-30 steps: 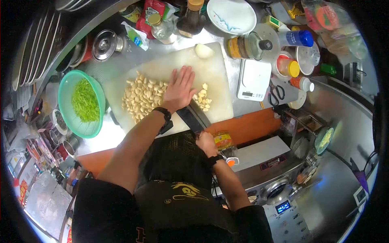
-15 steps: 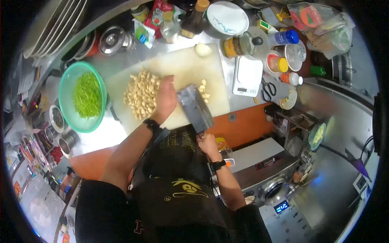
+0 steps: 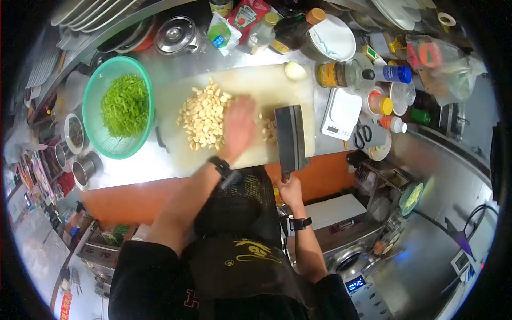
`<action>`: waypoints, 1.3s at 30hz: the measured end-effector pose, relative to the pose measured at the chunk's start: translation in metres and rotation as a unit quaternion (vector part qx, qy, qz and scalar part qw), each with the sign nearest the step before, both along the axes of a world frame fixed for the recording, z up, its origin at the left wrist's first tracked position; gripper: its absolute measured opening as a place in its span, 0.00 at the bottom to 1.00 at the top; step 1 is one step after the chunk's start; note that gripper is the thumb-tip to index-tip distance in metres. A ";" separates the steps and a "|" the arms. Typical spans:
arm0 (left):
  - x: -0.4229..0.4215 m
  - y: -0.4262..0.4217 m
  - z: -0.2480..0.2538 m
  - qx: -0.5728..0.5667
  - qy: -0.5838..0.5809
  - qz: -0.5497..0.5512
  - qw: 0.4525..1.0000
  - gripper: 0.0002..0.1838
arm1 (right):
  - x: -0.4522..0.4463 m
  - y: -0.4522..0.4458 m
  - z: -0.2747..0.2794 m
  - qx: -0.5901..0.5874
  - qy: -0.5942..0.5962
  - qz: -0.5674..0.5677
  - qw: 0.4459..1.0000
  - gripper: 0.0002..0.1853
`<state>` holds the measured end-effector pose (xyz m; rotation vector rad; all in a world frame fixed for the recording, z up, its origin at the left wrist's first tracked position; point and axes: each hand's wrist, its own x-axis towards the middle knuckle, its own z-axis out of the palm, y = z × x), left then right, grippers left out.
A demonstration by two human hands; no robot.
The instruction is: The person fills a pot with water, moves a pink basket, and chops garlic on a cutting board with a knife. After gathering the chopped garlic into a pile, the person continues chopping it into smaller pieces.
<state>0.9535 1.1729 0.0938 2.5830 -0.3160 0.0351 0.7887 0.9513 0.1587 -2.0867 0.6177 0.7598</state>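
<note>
My right hand (image 3: 290, 192) is closed around the handle of a cleaver (image 3: 291, 137). Its broad dark blade lies over the right part of a white cutting board (image 3: 240, 157). Just left of the blade is a small heap of garlic pieces (image 3: 268, 130), partly covered by it. My left hand (image 3: 240, 128) is low over the board at the right edge of a large pile of peeled garlic cloves (image 3: 201, 117). Motion blurs its fingers, so their pose is unclear. A pale, rounded, onion-like piece (image 3: 295, 71) sits at the board's far right corner.
A green basket (image 3: 151, 114) of shredded green vegetable stands left of the board. A digital scale (image 3: 341, 109) and black scissors (image 3: 363, 136) lie to the right. Bottles, jars and a white bowl (image 3: 336, 40) line the back; a lidded steel pot (image 3: 176, 36) is back left.
The view has shifted, moving the counter rightward in the picture. The cleaver has gone from the left of the small garlic heap to its right, and the blade points more straight ahead.
</note>
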 end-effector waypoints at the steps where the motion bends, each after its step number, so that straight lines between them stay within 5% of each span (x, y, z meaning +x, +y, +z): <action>1: 0.013 0.016 -0.012 0.075 -0.054 0.007 0.996 0.39 | 0.000 0.002 -0.002 -0.005 -0.008 0.008 1.000 0.21; 7: 0.006 0.038 -0.018 0.175 -0.041 -0.167 0.970 0.37 | 0.003 0.009 -0.006 -0.015 -0.046 0.007 0.999 0.22; 10: 0.001 0.030 0.002 0.056 0.033 -0.185 0.981 0.33 | 0.004 0.005 -0.011 -0.023 -0.041 0.019 0.999 0.21; 19: -0.007 0.031 -0.007 -0.034 0.028 -0.241 0.969 0.25 | -0.001 0.005 -0.017 -0.008 -0.043 0.010 0.999 0.20; 22: 0.007 0.042 0.004 -0.079 -0.050 -0.183 0.979 0.25 | -0.005 0.008 -0.031 -0.018 -0.079 0.030 0.996 0.20; 25: 0.031 0.063 -0.002 -0.158 -0.014 0.045 0.986 0.24 | -0.008 0.015 -0.043 -0.033 -0.064 0.062 0.995 0.19; 28: 0.064 0.043 0.006 -0.168 -0.002 0.033 0.985 0.24 | -0.004 0.030 -0.053 -0.047 -0.020 0.110 0.993 0.18; 32: 0.080 -0.013 -0.010 0.040 0.011 -0.071 0.997 0.33 | -0.006 0.042 -0.071 -0.058 0.016 0.141 0.988 0.17; 39: 0.078 -0.025 -0.010 0.091 0.029 -0.147 0.984 0.38 | -0.023 0.045 -0.099 -0.042 0.051 0.176 0.982 0.16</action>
